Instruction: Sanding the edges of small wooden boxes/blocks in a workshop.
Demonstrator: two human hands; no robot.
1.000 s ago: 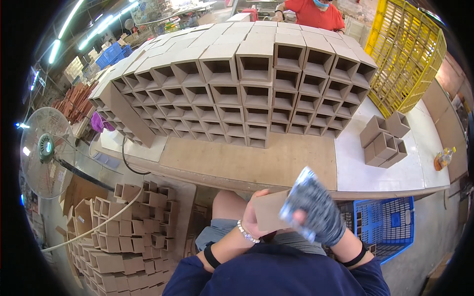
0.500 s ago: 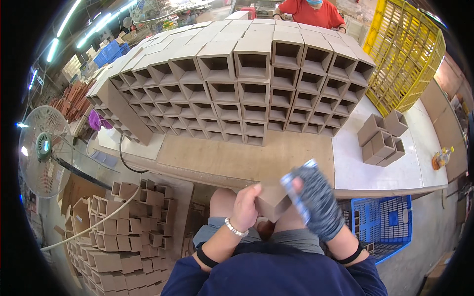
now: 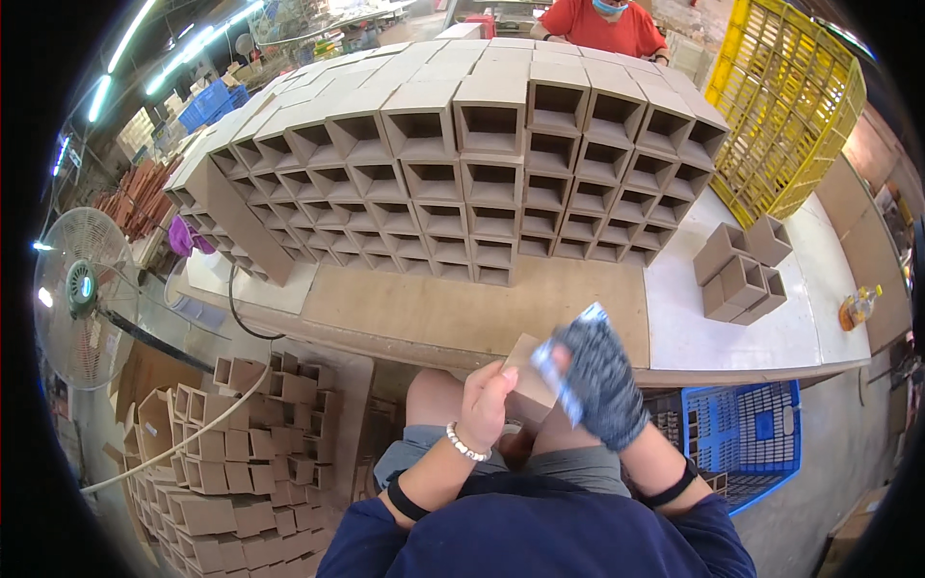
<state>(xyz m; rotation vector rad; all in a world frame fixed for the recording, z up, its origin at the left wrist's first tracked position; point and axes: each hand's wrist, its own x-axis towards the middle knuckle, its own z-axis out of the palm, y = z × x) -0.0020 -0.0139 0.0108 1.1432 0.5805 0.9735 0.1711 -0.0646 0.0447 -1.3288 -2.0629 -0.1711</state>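
Observation:
My left hand (image 3: 485, 409), bare with a beaded bracelet at the wrist, grips a brown board box (image 3: 525, 354) over my lap, near the table's front edge. My right hand (image 3: 605, 390) wears a grey knitted glove and is closed around a flat blue-and-white pad (image 3: 568, 395). The pad lies across the right side of the box, apparently against it; motion blurs it, and the hand hides part of the box. Beyond my hands, a wall of similar open-ended boxes (image 3: 414, 173) is stacked in rows on the table.
Several loose boxes (image 3: 742, 279) and a bottle of amber liquid (image 3: 859, 308) stand right on the table (image 3: 462, 313). A yellow crate (image 3: 785, 116) is behind them; a blue crate (image 3: 785, 433) sits below. At left are a fan (image 3: 82, 284) and a box pile (image 3: 231, 472). Across works a person in red (image 3: 612, 29).
My right hand and the pad have shifted slightly left and up along the box. The box has turned in my left hand, its top edge now nearer the table. Both grips hold.

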